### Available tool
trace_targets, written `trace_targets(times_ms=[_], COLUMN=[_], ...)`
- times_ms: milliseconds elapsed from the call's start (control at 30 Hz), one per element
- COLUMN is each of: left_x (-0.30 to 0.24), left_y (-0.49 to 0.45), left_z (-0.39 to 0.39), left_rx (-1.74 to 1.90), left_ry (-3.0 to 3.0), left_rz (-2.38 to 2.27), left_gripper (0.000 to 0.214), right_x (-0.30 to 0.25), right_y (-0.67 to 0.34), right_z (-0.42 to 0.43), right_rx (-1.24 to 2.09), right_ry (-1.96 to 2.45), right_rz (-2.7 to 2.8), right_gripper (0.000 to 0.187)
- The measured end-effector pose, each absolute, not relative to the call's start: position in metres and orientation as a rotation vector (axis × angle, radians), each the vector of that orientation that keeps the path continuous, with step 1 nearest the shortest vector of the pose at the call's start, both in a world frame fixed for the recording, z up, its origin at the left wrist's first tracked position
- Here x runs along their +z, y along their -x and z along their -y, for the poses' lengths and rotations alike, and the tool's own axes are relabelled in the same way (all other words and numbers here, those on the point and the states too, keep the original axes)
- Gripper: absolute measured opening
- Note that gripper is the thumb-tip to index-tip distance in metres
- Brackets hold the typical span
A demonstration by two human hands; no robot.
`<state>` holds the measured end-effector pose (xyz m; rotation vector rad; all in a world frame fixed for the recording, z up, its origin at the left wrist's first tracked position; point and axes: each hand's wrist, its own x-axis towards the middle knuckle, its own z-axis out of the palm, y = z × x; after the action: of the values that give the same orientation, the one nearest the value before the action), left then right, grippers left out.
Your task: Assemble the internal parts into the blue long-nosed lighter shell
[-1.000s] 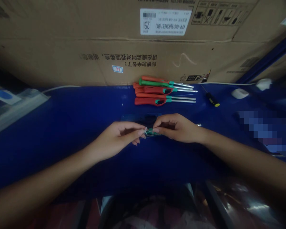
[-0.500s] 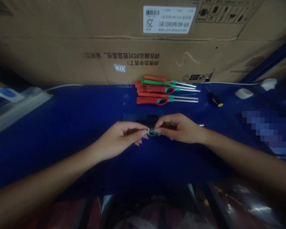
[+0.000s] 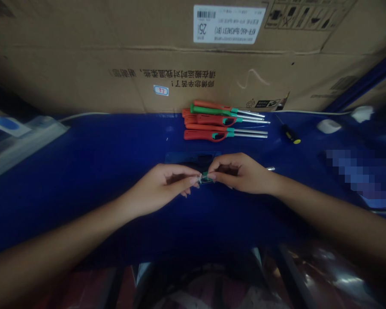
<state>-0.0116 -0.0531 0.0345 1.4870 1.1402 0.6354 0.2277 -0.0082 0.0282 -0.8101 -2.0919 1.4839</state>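
Observation:
My left hand (image 3: 169, 184) pinches a small whitish, translucent piece (image 3: 200, 178) between thumb and fingertips. Fingertip to fingertip with it, my right hand (image 3: 241, 174) is closed in a pinch at a small green part (image 3: 206, 175) that lies between the two hands. The fingers cover much of both pieces, so their exact kind does not show. Just behind the hands a dark blue long-reach lighter (image 3: 183, 157) lies on the blue table (image 3: 116, 171), partly hidden. A short metal tube end (image 3: 270, 168) shows beyond my right wrist.
Several red, orange and green long-reach lighters (image 3: 209, 120) lie stacked before a large cardboard box (image 3: 116, 34). Further right are a black and yellow screwdriver (image 3: 290, 134) and a white plug-like object (image 3: 329, 126). A clear plastic bag (image 3: 28, 146) rests at the left.
Both hands keep almost the same place and pinch; only tiny finger movement shows at the small parts. The whole view has shifted very slightly.

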Motion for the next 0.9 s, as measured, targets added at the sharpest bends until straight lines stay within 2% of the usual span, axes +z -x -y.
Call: trace_targets(times_ms=[900], left_x=[0.035], left_y=[0.0101], left_z=[0.0523], left_rx=[0.642], left_ry=[-1.473], left_rz=[-1.127], left_gripper=[0.026], right_x=[0.0285], right_y=[-0.2288], right_z=[0.0084], right_rx=[1.448], right_ry=[0.799], right_rz=[2.126], right_gripper=[0.02])
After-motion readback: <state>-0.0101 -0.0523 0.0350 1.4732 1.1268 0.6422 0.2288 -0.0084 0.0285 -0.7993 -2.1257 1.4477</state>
